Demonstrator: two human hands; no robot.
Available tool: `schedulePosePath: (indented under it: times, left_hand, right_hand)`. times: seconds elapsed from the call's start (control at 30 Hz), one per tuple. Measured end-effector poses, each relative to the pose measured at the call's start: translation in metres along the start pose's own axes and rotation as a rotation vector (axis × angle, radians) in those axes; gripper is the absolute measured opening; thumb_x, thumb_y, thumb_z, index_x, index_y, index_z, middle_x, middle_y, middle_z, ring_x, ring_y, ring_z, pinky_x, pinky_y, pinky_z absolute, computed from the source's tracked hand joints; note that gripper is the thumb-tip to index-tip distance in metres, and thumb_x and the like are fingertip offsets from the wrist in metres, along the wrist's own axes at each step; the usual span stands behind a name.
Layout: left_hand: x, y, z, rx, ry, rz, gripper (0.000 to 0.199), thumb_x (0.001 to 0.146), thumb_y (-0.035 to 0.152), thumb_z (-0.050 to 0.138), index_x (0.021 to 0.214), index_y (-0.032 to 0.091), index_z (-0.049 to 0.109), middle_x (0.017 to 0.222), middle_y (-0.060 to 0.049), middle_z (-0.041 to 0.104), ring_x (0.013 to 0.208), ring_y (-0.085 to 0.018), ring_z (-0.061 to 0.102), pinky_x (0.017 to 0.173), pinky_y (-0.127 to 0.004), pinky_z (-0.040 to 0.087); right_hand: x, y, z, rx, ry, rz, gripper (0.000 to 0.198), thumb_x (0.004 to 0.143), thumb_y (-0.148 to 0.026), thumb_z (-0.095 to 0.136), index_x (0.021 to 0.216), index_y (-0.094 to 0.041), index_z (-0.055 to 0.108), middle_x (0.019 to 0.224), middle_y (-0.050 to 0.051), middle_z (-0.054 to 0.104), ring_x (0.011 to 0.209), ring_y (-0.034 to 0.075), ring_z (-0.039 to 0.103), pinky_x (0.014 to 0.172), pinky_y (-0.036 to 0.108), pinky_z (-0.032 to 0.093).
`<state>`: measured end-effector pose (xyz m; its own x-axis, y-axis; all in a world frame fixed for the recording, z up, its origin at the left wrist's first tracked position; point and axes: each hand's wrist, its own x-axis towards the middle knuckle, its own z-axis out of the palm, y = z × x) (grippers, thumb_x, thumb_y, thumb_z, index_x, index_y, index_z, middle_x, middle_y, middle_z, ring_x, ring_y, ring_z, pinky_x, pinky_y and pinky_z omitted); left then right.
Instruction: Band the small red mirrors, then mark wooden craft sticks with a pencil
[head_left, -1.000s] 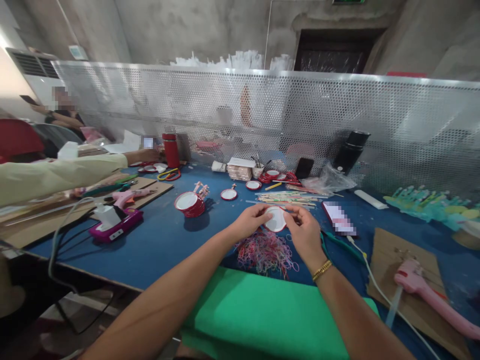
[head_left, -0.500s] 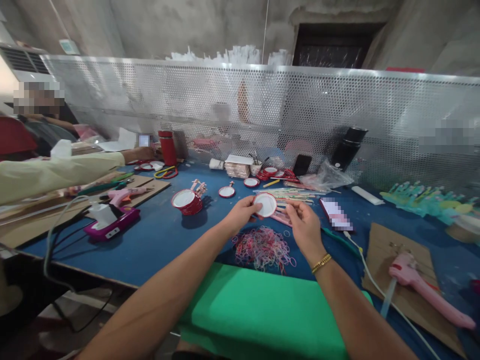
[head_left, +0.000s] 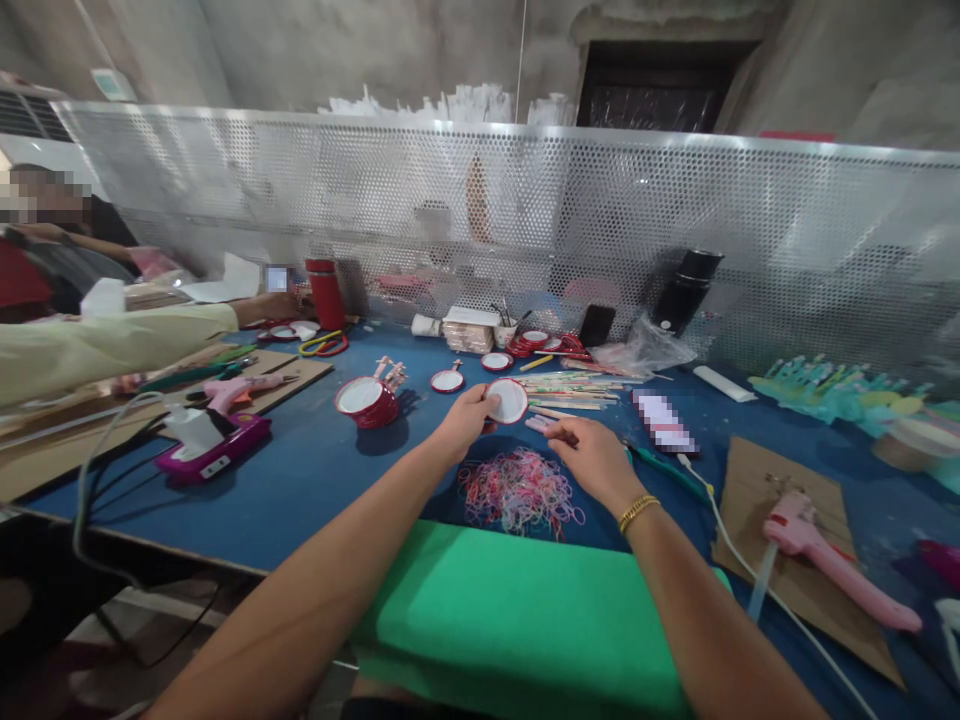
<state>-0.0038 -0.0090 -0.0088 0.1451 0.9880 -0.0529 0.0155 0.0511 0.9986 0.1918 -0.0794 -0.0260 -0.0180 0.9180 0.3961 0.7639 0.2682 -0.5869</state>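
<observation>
My left hand [head_left: 463, 420] is closed on the edge of a round white disc with a red rim [head_left: 508, 400], its thumb on the white face. Just right of the disc, my right hand [head_left: 596, 455] has its fingers bent together beside pale pink sticks [head_left: 538, 424]; whether it grips one is hard to make out. Below both hands lies a tangled pile of small coloured elastic bands [head_left: 517, 490]. A stack of similar red-rimmed discs [head_left: 365, 402] with pale stems stands to the left. Behind the hands is a single stemmed disc [head_left: 448, 381]. Thin patterned sticks [head_left: 577, 388] lie beyond.
A pink glue gun [head_left: 795, 525] rests on cardboard [head_left: 829, 590] at right, near a phone [head_left: 664, 420] with a cable. A purple power strip [head_left: 217, 450] is at left. A co-worker's sleeve [head_left: 112, 338] reaches in. A perforated metal screen [head_left: 420, 200] borders the back.
My left hand has moved slightly left with the disc, in step with a small view shift. My right hand has turned palm-down and lowered, now farther from the disc.
</observation>
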Motion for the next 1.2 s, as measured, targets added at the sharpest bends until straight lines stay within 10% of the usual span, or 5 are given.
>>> schedulePosePath:
  times: [0.67, 1.2]
  left_hand:
    - [-0.0081, 0.0069, 0.003, 0.121, -0.062, 0.08, 0.048, 0.084, 0.016, 0.056, 0.131, 0.022, 0.055, 0.08, 0.001, 0.059, 0.058, -0.009, 0.053, 0.047, -0.018, 0.036]
    - [-0.0039, 0.0041, 0.0025, 0.094, -0.066, 0.102, 0.035, 0.075, 0.016, 0.057, 0.105, 0.018, 0.075, 0.082, -0.004, 0.068, 0.062, -0.01, 0.048, 0.053, -0.019, 0.036]
  right_hand:
    - [-0.0027, -0.0033, -0.0015, -0.185, -0.188, -0.008, 0.013, 0.078, -0.014, 0.067, 0.074, -0.024, 0.074, 0.088, 0.004, 0.076, 0.086, 0.023, 0.069, 0.078, 0.034, 0.049]
    - [0.0001, -0.0033, -0.005, 0.095, -0.109, 0.154, 0.021, 0.082, -0.019, 0.064, 0.098, -0.022, 0.078, 0.098, 0.004, 0.079, 0.093, 0.021, 0.073, 0.089, 0.035, 0.053]
